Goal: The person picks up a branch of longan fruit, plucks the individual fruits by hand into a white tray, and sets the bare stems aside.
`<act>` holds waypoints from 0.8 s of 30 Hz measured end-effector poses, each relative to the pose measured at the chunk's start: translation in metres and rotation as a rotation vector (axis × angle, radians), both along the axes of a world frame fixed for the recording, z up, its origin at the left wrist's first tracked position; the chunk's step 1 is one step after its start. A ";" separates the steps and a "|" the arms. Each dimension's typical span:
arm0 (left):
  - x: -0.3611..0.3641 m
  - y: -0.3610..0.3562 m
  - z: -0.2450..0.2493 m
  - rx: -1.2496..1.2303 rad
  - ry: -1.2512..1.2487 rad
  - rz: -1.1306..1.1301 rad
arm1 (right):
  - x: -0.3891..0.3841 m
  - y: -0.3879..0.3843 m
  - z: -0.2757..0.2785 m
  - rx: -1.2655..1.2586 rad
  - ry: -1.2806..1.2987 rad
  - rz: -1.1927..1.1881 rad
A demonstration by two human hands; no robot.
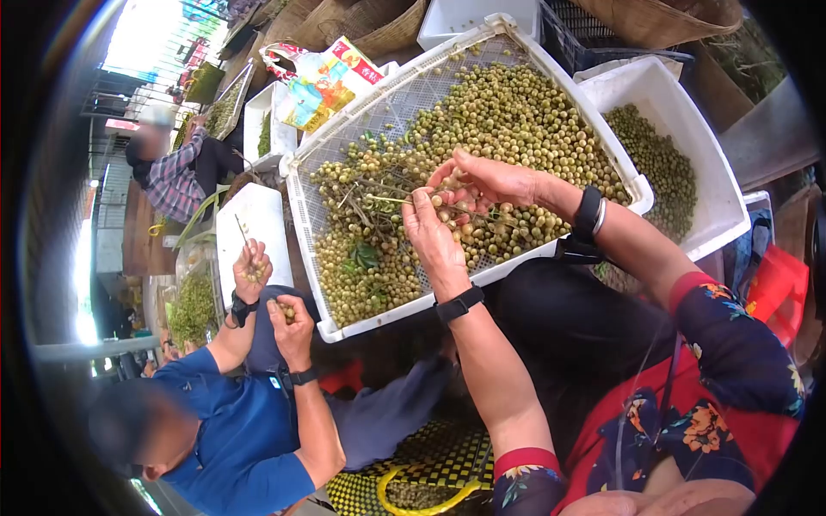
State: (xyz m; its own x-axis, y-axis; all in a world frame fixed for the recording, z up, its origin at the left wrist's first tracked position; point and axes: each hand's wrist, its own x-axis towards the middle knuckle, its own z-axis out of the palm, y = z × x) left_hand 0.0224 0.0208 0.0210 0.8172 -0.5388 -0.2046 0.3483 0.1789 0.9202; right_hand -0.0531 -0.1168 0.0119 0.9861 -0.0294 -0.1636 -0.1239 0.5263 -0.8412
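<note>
A white mesh-bottomed tray holds a heap of small round yellow-green fruit, with twigs and some green leaves among them. Over its middle, my left hand pinches a thin green stem between thumb and fingers. Close beside it, its fingertips almost meeting those of the left, my right hand is curled around a few round fruits. Both wrists wear dark bands. The fingers partly hide what lies between the hands.
At the right stands a white bin with greener fruit. A co-worker in blue holds fruit at the lower left. Another person sits farther back. A colourful bag, woven baskets and a yellow-black basket are around.
</note>
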 end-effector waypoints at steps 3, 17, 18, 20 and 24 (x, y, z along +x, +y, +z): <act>0.001 -0.003 0.000 0.067 -0.027 0.055 | -0.008 0.001 0.004 -0.120 -0.014 -0.078; -0.001 -0.010 0.001 0.063 -0.054 0.139 | 0.010 -0.001 -0.042 0.184 0.033 -0.431; 0.001 -0.009 0.004 0.070 -0.043 0.163 | 0.008 -0.005 -0.052 0.183 0.033 -0.432; 0.008 -0.006 0.000 -0.025 -0.019 0.256 | 0.003 -0.014 -0.063 0.341 0.021 -0.426; 0.013 -0.004 -0.003 -0.060 0.004 0.299 | -0.010 0.004 -0.055 0.385 0.069 -0.277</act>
State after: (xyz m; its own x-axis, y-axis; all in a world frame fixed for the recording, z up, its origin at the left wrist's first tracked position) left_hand 0.0353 0.0172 0.0178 0.9408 -0.2853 -0.1829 0.2752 0.3280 0.9037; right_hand -0.0629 -0.1129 -0.0432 0.9361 -0.2136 -0.2792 0.0157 0.8189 -0.5737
